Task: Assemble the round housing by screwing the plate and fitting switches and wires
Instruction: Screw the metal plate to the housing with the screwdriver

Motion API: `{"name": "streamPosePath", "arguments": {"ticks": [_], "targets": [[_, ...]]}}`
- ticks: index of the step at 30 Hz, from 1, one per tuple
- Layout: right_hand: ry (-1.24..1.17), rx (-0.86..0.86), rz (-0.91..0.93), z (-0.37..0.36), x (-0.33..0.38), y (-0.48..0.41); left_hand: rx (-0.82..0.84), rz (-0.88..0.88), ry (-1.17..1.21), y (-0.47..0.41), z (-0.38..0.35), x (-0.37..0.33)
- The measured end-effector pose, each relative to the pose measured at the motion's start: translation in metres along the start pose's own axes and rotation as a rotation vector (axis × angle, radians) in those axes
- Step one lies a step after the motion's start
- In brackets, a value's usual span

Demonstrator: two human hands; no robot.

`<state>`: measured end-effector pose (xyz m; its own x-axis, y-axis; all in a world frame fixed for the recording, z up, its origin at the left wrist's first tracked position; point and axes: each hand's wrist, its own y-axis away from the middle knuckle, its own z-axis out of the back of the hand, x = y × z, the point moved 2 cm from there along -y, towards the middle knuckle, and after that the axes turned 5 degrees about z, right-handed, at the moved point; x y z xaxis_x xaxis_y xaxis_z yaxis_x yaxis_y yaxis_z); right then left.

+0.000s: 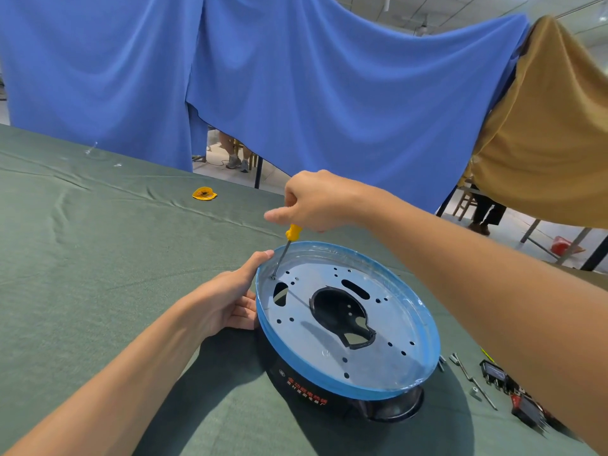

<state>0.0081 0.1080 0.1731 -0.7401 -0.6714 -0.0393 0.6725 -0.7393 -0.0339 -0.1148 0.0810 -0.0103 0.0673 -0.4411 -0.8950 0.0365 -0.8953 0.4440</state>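
Observation:
The round black housing [329, 386] lies on the green cloth, its rim wrapped in blue film. Inside it sits a grey metal plate [329, 337] with several holes and a large central cutout. My right hand [316, 200] grips the yellow handle of a screwdriver [285, 248], whose tip stands on a screw at the plate's far left edge. My left hand [227, 302] holds the housing's left rim, thumb on the blue edge. Black switches with red wires [513, 386] lie to the right, partly hidden by my right forearm.
Loose screws and a thin metal rod [473, 380] lie right of the housing. A small yellow bag [204, 193] sits farther back on the green-covered table [98, 258]. Blue and tan curtains hang behind the table's far edge; a person's legs show beneath them.

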Motion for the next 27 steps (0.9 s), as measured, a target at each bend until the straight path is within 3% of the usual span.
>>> {"name": "streamPosePath", "arguments": {"ticks": [3, 5, 11, 16, 19, 24, 27], "targets": [[-0.177, 0.104, 0.046, 0.006, 0.003, 0.005, -0.007, 0.000, 0.007, 0.000, 0.000, 0.000], [-0.236, 0.086, 0.080, 0.009, 0.003, 0.004, -0.008, 0.000, 0.010, 0.000, -0.001, 0.000], [-0.006, -0.110, 0.081, -0.001, 0.002, -0.008, -0.006, 0.003, -0.002, -0.001, 0.000, 0.001], [0.008, 0.001, -0.017, -0.001, 0.001, -0.009, 0.005, -0.005, 0.006, -0.003, 0.001, 0.001], [-0.133, 0.096, 0.008, 0.007, 0.002, -0.004, 0.001, -0.002, 0.002, -0.004, 0.001, 0.001], [-0.036, -0.078, 0.040, 0.002, 0.000, -0.008, -0.008, 0.000, 0.000, -0.005, 0.001, 0.001], [0.005, -0.080, -0.002, -0.005, -0.001, -0.011, -0.002, 0.003, 0.000, -0.006, 0.001, 0.002]]}}
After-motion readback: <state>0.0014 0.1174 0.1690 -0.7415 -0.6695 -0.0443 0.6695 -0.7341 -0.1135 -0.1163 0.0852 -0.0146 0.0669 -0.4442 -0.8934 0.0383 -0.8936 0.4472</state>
